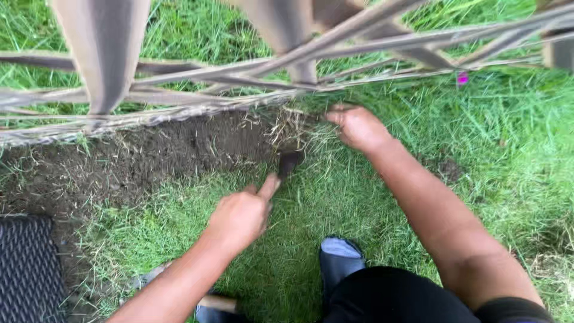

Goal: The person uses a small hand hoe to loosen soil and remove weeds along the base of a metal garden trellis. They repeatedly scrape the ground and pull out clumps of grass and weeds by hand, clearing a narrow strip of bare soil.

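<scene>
My left hand (242, 214) grips a small hand tool whose dark blade (290, 161) digs into the edge between grass and bare soil. The thumb lies along the handle. My right hand (357, 127) is closed on a tuft of dry grass and roots (293, 127) at the foot of the fence, just beyond the blade. A strip of dark dug soil (149, 158) runs left from the blade along the fence.
A weathered wooden fence (197, 78) with slanting rails crosses the top. Green lawn (508, 149) spreads to the right. A black ribbed mat (27, 266) lies at the lower left. My dark boot (339, 257) and knee are at the bottom. A small pink tag (462, 78) hangs from the fence.
</scene>
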